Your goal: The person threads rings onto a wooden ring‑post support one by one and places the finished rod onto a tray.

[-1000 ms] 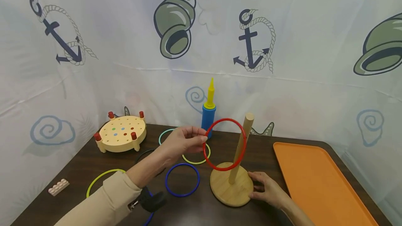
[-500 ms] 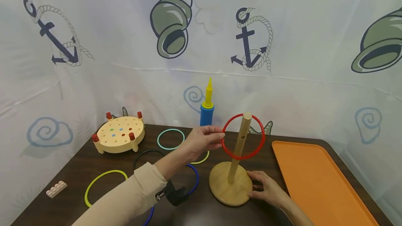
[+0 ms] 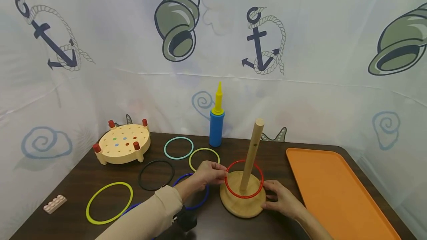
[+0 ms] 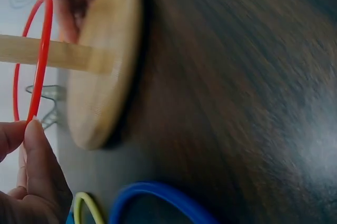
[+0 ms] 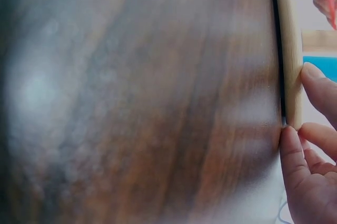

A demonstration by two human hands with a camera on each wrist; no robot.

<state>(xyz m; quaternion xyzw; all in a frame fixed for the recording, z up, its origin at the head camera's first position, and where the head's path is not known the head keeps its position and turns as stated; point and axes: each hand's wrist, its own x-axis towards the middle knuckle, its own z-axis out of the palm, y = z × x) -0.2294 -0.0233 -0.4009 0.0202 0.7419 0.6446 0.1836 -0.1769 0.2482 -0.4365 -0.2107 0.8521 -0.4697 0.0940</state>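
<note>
My left hand [image 3: 208, 175] pinches a red ring [image 3: 244, 197] between thumb and fingers. The ring encircles the upright wooden post [image 3: 252, 147] of a ring toss stand. In the left wrist view, the red ring [image 4: 41, 66] hangs around the post, apart from the round base [image 4: 97, 105]. My right hand [image 3: 281, 199] holds the right edge of that base [image 3: 241, 210]. The right wrist view has my right hand [image 5: 310, 166] with thumb and fingers on the edge of the base [image 5: 293, 77].
Flat on the dark table lie a blue ring [image 3: 202, 203], yellow rings [image 3: 88, 210], a black ring [image 3: 139, 177] and a light teal ring [image 3: 178, 137]. A blue-yellow pump [image 3: 217, 125] stands behind. An orange tray [image 3: 340, 195] lies right; a pegged board [image 3: 121, 143] and a pink block [image 3: 55, 204] are left.
My left hand has carried the red ring rightward, over the top of the post and down around it towards the base. My right hand has stayed at the base's edge.
</note>
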